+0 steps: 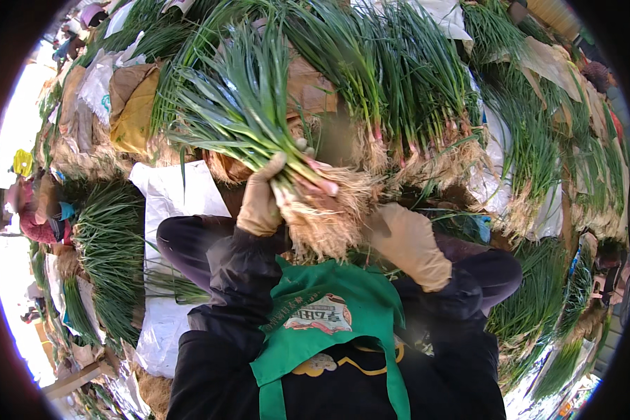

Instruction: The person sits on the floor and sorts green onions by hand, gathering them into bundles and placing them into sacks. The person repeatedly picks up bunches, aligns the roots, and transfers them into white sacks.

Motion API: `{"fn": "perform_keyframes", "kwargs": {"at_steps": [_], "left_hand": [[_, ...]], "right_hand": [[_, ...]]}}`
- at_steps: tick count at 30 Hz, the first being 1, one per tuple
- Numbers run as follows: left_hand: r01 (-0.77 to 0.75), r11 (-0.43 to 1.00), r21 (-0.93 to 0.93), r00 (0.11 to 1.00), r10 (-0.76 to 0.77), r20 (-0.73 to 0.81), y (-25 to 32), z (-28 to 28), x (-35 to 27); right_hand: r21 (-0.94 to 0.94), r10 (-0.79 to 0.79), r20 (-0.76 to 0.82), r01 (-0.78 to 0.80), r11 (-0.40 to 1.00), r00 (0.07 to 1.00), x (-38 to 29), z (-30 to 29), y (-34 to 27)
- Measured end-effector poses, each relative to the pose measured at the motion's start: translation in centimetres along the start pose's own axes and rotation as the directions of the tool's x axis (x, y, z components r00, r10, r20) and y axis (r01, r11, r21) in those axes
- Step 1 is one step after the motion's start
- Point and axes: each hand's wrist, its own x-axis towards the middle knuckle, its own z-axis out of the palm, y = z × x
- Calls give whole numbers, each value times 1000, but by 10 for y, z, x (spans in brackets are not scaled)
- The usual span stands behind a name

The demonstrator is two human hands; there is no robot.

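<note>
My left hand [263,202], in a tan glove, is closed around the lower stems of a bunch of leafy green plants [273,126], which look like garlic or green onions. Long leaves fan up and to the left; pale and pinkish stem bases and a mass of light brown roots [325,220] point down and to the right. My right hand [412,244], gloved alike, is at the right edge of these roots. It is blurred, and whether its fingers hold any roots is unclear.
More rooted plants [425,89] lie in rows ahead and on the right. A heap of leaves [110,257] and a white plastic sheet [176,191] lie on the left. A brown-yellow wrapping [132,107] rests farther up. People [44,207] are at the far left. My crossed legs flank a green apron.
</note>
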Motion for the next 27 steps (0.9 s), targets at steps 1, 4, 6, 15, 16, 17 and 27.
{"fn": "perform_keyframes", "kwargs": {"at_steps": [1,4,6,15,16,17,27], "left_hand": [[-2,998,-65,1000,1,-21,14,19,-11],[-131,986,-99,991,130,-21,49,58,-42],[31,904,-426,999,-40,-14,109,42,-68],[-69,679,-731,968,223,116,129,67,-89],[-124,678,-725,966,250,68,127,72,-87],[-97,660,-745,969,235,82,127,74,-84],[-42,608,-793,977,190,94,131,59,-80]], "right_hand": [[19,34,137,-37,999,990,-5,-5,12],[-266,197,411,-90,960,890,-5,21,56],[-375,182,349,-41,926,919,16,32,35],[341,-140,-83,160,926,987,173,84,-93],[328,-48,202,-21,945,978,180,72,-100],[215,-222,22,212,953,975,192,115,-85],[495,-455,249,291,818,855,131,85,-25]]}}
